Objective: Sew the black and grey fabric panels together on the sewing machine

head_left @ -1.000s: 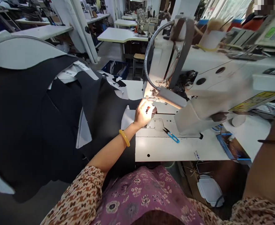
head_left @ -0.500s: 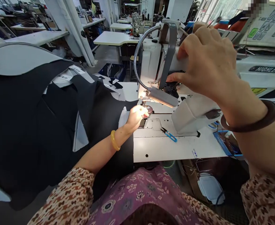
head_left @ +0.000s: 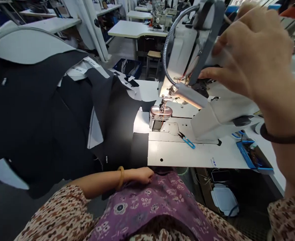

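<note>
My right hand (head_left: 255,57) is at the upper part of a post-bed sewing machine (head_left: 182,57), thumb in front and fingers curled over its arm; the fingertips are partly hidden. My left hand (head_left: 143,174) is closed by the table's front edge, against the purple flowered apron (head_left: 147,204); what it pinches, if anything, is hidden. Orange thread hangs at the needle, in front of the shiny metal post (head_left: 161,113). The lit lamp (head_left: 191,95) points at this spot. Blue-handled thread snips (head_left: 187,140) lie on the white table (head_left: 177,157).
Large black fabric pieces (head_left: 119,124) with white parts are heaped left of the post, reaching the table's front edge. A blue tray (head_left: 254,155) of small items sits at the right. Below the table is a white lidded container (head_left: 225,200). A stool (head_left: 154,55) stands behind.
My left hand has come away from the needle area, down to the apron at the table's edge. My right hand stays at the machine. The view has shifted, placing the machine further right.
</note>
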Available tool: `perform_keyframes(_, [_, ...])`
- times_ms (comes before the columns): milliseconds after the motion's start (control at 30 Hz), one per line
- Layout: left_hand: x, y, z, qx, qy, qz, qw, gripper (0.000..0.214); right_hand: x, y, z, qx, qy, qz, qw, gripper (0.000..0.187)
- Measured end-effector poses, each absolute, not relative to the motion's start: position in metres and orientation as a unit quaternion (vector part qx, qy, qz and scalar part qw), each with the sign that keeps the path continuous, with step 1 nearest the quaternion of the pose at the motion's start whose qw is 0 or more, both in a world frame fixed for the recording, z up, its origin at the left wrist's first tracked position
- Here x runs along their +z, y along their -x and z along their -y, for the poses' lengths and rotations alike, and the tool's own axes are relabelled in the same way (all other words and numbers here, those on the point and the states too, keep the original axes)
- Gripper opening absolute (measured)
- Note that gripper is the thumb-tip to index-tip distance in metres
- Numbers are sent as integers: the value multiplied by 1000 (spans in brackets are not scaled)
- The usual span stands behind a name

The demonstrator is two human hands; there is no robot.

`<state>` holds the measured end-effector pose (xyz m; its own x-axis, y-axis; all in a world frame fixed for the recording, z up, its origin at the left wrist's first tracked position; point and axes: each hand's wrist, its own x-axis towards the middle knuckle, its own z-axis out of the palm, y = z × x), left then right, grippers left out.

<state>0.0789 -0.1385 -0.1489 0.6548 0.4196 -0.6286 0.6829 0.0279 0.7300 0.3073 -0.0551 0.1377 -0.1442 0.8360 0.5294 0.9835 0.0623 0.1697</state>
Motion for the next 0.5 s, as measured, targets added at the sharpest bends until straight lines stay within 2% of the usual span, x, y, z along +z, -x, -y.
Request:
perform_keyframes(167, [-86, -97, 63, 118, -769, -444, 444, 14, 134, -311, 53, -236, 636, 713, 178, 54])
perform_keyframes(233, [-66, -111, 31, 326, -781, -466, 257, 20, 135, -309, 54, -235, 640, 710, 176, 58])
perform_keyframes(267, [-60, -118, 17, 376, -778, -461, 202, 23, 136, -308, 55, -236, 642, 708, 174, 59])
perform_keyframes(333, [-56, -132, -3, 417, -775, -455, 135, 27, 137, -307, 55, -232, 650, 703, 173, 58])
perform_keyframes(500, [-63, -146, -15, 384, -806, -443, 82, 21, 138, -308, 54, -230, 654, 701, 167, 52])
